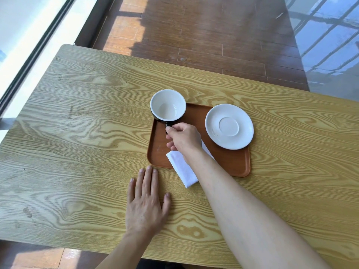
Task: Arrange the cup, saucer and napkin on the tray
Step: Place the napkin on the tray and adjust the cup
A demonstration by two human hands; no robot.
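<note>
Cup [168,105] empty, white inside, dark glossy outside; at tray's far-left corner, whether lifted or resting cannot tell. Right hand [184,137] fingers pinching cup's dark handle. Saucer [229,126] white, round, empty, overhanging tray's far-right edge. Napkin [183,168] white, folded, half on tray, half on table. Tray [231,162] brown, rounded corners, raised rim. Left hand [145,202] flat on table, fingers spread. Table [87,133] light wood-grain; dark plank floor [204,35] beyond.
</note>
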